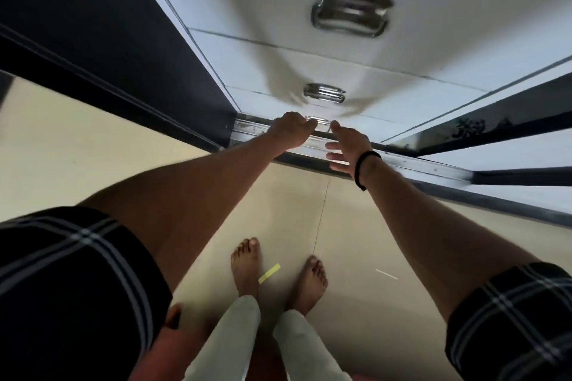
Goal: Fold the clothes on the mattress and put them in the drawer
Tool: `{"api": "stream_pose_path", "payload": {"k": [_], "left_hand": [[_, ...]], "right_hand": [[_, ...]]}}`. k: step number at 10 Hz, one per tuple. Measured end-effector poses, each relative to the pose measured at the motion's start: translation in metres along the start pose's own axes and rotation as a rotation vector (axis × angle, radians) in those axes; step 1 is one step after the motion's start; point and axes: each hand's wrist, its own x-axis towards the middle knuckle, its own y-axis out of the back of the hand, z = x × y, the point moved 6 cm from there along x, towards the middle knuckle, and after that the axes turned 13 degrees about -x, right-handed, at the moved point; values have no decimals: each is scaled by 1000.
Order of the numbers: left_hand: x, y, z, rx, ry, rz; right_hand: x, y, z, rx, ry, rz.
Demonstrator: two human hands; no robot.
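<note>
The lowest white drawer front (349,116) of the stacked cabinet is seen at 12 o'clock, just beyond both hands. Its chrome recessed handle (318,122) is gripped by the curled fingers of the left hand (292,130). The right hand (348,145), at 1 o'clock, is held beside the handle with fingers spread and nothing grasped. The handle is largely hidden and motion-blurred. No clothes are in view.
</note>
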Motion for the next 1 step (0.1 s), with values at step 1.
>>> {"api": "stream_pose_path", "payload": {"k": [1], "left_hand": [[-51,8,24,143,-88,-81]], "right_hand": [[-46,21,-1,-196,34,45]]}}
